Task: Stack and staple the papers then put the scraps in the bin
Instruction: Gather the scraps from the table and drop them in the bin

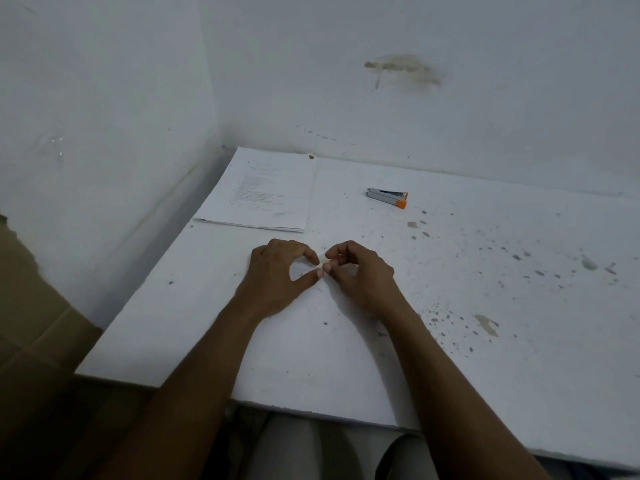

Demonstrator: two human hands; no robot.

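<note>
A stack of printed white papers (263, 192) lies at the table's far left corner, against the wall. A grey stapler with an orange tip (388, 197) rests to its right, near the back wall. My left hand (280, 277) and my right hand (360, 275) lie on the white table (502, 341) in front of the papers, fingers curled, with thumbs and forefingers meeting at one spot between them. Whether a small scrap sits between the fingertips is too small to tell.
White walls close in the table at the back and on the left. A brown cardboard surface (31, 323) stands on the left below the table's edge. Grey specks and stains dot the table's right half. My knees show under the front edge.
</note>
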